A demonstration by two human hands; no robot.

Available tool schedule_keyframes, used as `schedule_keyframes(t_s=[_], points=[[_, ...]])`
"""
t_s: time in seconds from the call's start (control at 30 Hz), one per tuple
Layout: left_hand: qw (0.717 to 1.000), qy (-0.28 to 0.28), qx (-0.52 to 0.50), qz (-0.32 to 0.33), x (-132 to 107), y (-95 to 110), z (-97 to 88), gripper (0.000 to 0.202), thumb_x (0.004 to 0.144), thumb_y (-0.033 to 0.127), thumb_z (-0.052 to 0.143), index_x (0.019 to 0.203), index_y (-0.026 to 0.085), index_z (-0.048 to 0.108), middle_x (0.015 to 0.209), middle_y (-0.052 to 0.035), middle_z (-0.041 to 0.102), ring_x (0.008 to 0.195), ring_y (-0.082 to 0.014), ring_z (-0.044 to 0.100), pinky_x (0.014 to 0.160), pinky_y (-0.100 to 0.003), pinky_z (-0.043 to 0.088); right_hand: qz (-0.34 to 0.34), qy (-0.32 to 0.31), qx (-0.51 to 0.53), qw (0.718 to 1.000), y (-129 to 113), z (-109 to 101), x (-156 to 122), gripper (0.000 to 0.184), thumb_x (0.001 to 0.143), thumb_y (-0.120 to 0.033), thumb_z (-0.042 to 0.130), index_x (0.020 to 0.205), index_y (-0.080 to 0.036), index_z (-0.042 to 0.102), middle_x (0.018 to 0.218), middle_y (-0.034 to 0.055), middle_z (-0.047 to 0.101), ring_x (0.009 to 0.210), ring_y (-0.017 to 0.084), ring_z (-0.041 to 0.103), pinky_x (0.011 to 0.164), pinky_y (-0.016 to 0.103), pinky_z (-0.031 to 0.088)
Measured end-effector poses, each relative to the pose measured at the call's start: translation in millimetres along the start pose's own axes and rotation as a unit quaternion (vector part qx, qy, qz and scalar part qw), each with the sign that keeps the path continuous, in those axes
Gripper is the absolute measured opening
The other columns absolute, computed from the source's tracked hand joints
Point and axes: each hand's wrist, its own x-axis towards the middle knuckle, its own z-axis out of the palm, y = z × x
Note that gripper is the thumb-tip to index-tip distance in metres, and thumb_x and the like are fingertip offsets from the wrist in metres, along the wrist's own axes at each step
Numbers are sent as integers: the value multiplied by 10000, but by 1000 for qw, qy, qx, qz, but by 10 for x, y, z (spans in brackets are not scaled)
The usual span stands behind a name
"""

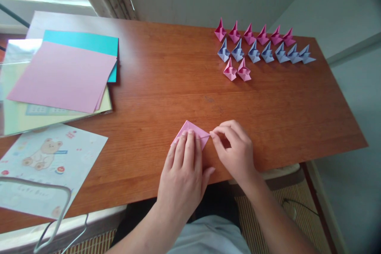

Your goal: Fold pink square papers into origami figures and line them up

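Note:
A small folded piece of pink origami paper [187, 126] lies on the wooden table in front of me, with crease lines showing. Its lower part is covered by my left hand [184, 162], whose fingers lie flat and stretched out across it. At the paper's right corner, my right hand [235, 147] pinches the tip between thumb and index finger. The other fingers of that hand are curled in.
Folded paper figures stand in rows at the back right: dark pink [249, 35], blue [254, 52] and light pink [244, 70]. Pink sheets [65, 75], a teal sheet [83, 39] and a bear-print sheet [86, 147] lie left. A bent metal frame [67, 202] juts in lower left.

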Motion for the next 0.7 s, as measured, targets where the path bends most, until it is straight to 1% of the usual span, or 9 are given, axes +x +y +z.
schedule_keyframes(t_s=[0.07,0.13,0.23,0.33,0.4,0.57,0.63,0.7], points=[[1000,1,1,4,-4,0,5,649,989,461,486,1438,-7,509,1532,-252,473,1410,-384,468,1178,-489,378,-46,-17,17,999,-17,6,-46,209,978,-138,532,1045,-234,706,956,66,678,886,202,614,825,353,536],[1000,3,6,8,-6,2,6,656,988,482,488,1439,5,511,1535,-250,470,1418,-382,461,1180,-490,375,-84,-43,5,996,-30,8,-100,305,981,-111,512,1184,-237,701,1020,77,693,919,210,607,832,359,547],[1000,-3,14,11,-2,-1,-1,681,987,500,491,1447,-3,496,1533,-254,470,1426,-378,453,1183,-485,372,-103,-66,-43,992,-30,-3,-163,359,981,-104,512,1283,-210,676,1092,107,690,974,235,590,838,381,553],[1000,-10,16,16,2,-33,-21,659,997,473,483,1450,-5,493,1537,-241,471,1425,-363,460,1177,-472,383,-117,-76,-82,987,-12,-23,-179,364,980,-98,513,1289,-192,680,1109,122,686,986,245,575,845,393,548],[1000,-8,16,22,-9,-77,-41,622,1009,441,461,1432,-12,513,1530,-225,484,1417,-345,476,1168,-454,392,-119,-77,-94,985,4,-34,-171,365,980,-96,505,1271,-206,694,1091,121,681,976,242,566,836,389,545],[999,-4,25,26,-119,-247,-128,559,1019,419,455,1374,6,581,1528,-178,501,1384,-323,517,1172,-431,366,-119,-77,-86,986,39,-33,-154,390,976,-103,496,1287,-241,687,1083,121,660,973,240,557,817,387,539],[999,0,27,18,-188,-316,-168,544,1020,390,462,1389,2,563,1528,-171,503,1370,-325,530,1180,-433,342,-118,-72,-79,987,46,-26,-156,398,972,-99,501,1284,-259,689,1072,115,655,969,241,557,814,389,537],[999,11,30,11,-254,-371,-198,558,1015,359,478,1425,-19,514,1523,-188,505,1364,-339,531,1176,-444,328,-119,-70,-78,987,47,-22,-157,404,968,-94,506,1278,-273,693,1064,111,652,965,242,555,813,390,535]])
